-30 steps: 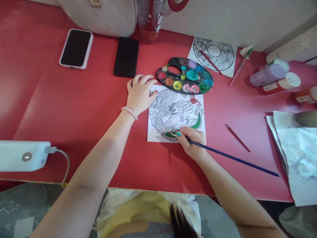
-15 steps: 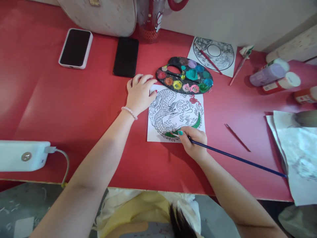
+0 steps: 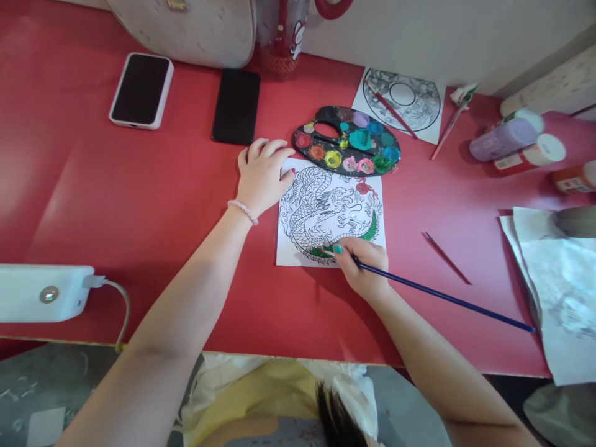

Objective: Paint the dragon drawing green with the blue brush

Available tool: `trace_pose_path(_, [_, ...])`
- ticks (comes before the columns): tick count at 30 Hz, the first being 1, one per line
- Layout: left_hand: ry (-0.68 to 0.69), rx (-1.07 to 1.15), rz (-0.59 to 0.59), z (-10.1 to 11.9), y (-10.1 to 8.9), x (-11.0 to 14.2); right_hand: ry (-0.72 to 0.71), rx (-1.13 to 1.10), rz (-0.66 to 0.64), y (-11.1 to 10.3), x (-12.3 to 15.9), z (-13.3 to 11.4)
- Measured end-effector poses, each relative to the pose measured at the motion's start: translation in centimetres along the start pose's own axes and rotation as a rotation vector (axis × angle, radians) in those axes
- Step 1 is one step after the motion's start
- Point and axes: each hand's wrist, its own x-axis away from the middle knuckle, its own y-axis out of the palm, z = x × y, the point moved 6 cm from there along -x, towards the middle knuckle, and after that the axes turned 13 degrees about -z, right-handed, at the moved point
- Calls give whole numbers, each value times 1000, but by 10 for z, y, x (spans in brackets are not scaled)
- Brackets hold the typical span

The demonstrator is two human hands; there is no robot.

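A square sheet with a dragon line drawing (image 3: 321,208) lies in front of me, with green paint along the dragon's lower body and red at its upper right. My left hand (image 3: 264,171) rests with fingers spread on the sheet's upper left corner and the table beside it. My right hand (image 3: 365,264) is closed around a long dark-blue paintbrush (image 3: 442,298). The brush tip touches the green part near the sheet's lower edge, while the handle slants down to the right. Just above the drawing, touching its top edge, sits a black paint palette (image 3: 347,141) with many colours.
A red-covered table (image 3: 186,186) bears a white-cased phone (image 3: 142,90), a black phone (image 3: 236,107) and a power bank (image 3: 46,293) with a cable. Farther right are a thin brush (image 3: 447,258), a round printed drawing (image 3: 431,102), paint bottles (image 3: 507,136) and stained papers (image 3: 563,298).
The brush handle's far end has shifted slightly right since the first frame, and my right fingers have moved a little. My left hand stays in place on the sheet.
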Motion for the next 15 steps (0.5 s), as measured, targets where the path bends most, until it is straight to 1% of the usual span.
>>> trace_pose_path(4, [0,-4,7,0,0,0,20,10,61,-4,3,3])
trace_pose_path(9, [-4,12,-4,0,0,0,2,9,30,-2,1,1])
trace_pose_path(15, [-6,16,4,0,0,0,-54,-3,-2,0,-2,-4])
